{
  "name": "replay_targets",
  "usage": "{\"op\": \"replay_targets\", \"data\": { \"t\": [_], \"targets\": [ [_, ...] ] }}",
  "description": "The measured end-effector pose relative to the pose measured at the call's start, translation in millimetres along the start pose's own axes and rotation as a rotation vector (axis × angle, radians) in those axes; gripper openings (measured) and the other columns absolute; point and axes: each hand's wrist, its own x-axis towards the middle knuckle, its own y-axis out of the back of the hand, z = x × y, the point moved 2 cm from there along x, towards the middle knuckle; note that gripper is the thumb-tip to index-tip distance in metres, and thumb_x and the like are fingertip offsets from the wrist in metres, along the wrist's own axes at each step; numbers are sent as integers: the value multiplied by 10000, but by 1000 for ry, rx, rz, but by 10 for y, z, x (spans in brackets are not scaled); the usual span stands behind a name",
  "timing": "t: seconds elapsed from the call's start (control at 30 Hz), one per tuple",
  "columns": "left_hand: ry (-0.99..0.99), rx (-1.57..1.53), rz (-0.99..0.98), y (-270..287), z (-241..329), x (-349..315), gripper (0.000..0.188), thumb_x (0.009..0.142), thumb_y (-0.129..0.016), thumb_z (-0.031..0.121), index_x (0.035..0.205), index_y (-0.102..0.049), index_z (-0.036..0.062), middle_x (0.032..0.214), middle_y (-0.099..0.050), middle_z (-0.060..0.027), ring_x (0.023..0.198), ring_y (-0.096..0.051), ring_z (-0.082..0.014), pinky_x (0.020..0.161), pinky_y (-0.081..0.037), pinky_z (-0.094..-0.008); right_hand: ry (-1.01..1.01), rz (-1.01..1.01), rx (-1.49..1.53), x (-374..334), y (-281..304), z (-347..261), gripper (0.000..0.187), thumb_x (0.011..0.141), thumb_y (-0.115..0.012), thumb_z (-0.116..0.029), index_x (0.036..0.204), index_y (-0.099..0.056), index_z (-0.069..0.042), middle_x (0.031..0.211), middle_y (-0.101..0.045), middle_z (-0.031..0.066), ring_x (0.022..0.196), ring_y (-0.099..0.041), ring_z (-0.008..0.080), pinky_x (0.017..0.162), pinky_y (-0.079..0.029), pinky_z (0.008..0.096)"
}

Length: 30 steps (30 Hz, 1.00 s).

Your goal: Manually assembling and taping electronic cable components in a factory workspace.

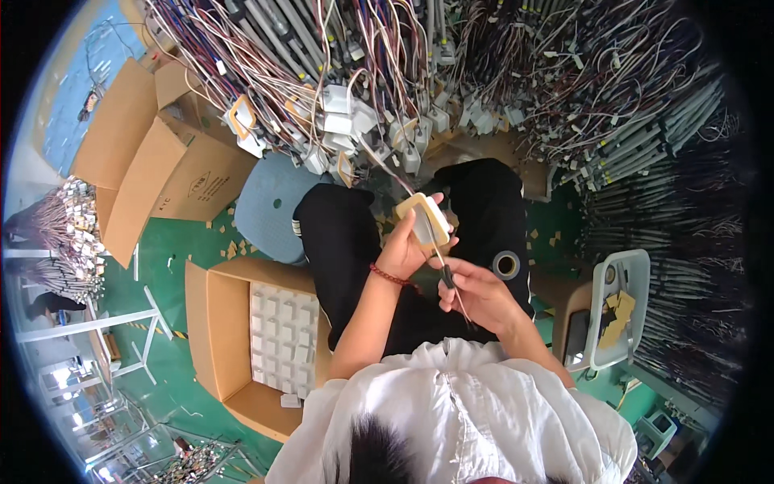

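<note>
My left hand (401,248) grips a small white housing with a tan rim (424,224) above my lap, thumb on its face. A wire bundle (389,167) runs down to the housing from the hanging cables. My right hand (482,297) is closed in a pinch on a thin wire lead with a dark section (447,277), just below the housing. The lead's upper end lies against the housing; its lower end hangs past my fingers. Whether both wire parts are one piece, I cannot tell.
Cable harnesses (363,48) with white housings hang in front. An open carton (230,323) of white parts stands at left, near a blue stool (278,202). A grey tape roll (506,264) rests by my right thigh. A white bin (621,310) holds tan sheets at right.
</note>
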Motion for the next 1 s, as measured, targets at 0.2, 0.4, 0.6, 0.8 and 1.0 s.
{"op": "replay_targets", "data": {
  "t": [0.2,0.4,0.6,0.8,1.0],
  "targets": [
    [-264,162,118,-178,200,-109,535,948,-462,429,1344,-386,77,1274,-520,-147,1165,-521,-356,960,-444,-503,271,345,-333,-8,105,45,176,826,-661,-17,981,-577,-13,784,-640,80,656,-612,134,597,-511,245],
    [-442,999,285,-211,21,-282,503,975,-408,434,1285,-379,39,1177,-509,-126,1015,-562,-207,887,-460,-328,475,472,-546,72,0,99,109,808,-686,0,898,-627,16,796,-672,85,628,-615,112,579,-508,219],
    [-452,1107,226,-526,-364,-607,479,996,-417,247,1355,-235,-12,1296,-432,-159,1199,-436,-225,1021,-339,-338,670,556,-774,194,-100,190,124,839,-651,-9,955,-654,32,826,-667,36,739,-612,68,661,-492,208],
    [-386,902,264,-523,-78,-827,409,973,-411,96,1347,-295,-20,1181,-558,-141,1099,-543,-206,973,-411,-335,684,151,-1250,-70,-538,55,307,854,-572,-5,1161,-586,-2,819,-663,144,672,-653,203,614,-502,289],
    [-266,1097,136,-785,140,-998,756,936,-446,75,1471,87,39,1167,-570,-131,1016,-584,-186,926,-428,-305,541,144,-1141,3,-577,-551,216,814,-675,-103,1006,-672,-4,813,-606,69,666,-527,109,601,-438,239]
  ]
}}
